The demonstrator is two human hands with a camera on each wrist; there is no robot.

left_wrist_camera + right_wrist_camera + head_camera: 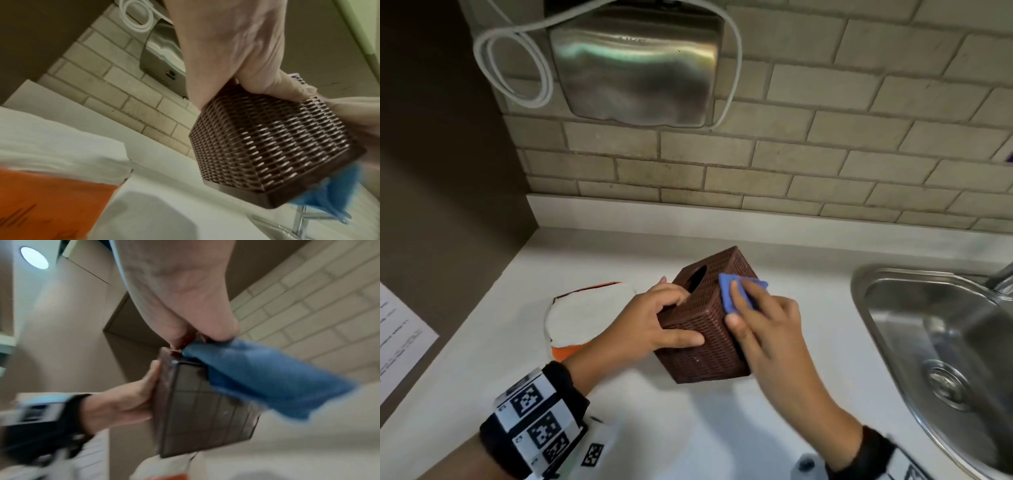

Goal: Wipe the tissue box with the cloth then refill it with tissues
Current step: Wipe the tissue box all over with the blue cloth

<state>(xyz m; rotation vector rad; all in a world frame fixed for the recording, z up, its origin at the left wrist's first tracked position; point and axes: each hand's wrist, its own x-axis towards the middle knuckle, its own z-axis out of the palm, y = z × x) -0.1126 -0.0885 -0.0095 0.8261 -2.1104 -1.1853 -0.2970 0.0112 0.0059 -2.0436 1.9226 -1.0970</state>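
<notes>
White bench (722, 428) by sink | left hand (650, 325) grip steadies tilted tissue box (705, 329) | right hand (760, 318) grip presses cloth (727, 294) to wipe

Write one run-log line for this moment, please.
step: wiping | left hand: grips tissue box, tilted | right hand: presses cloth on side | refill: not yet

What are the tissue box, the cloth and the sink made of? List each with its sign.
Tissue box: brown, matte, probably moulded plastic; its even woven pattern imitates wicker.
Cloth: blue soft fabric, maybe microfibre; it folds under the right hand and looks fuzzy.
Sink: brushed metal, likely stainless steel; grey sheen with reflections.
</notes>
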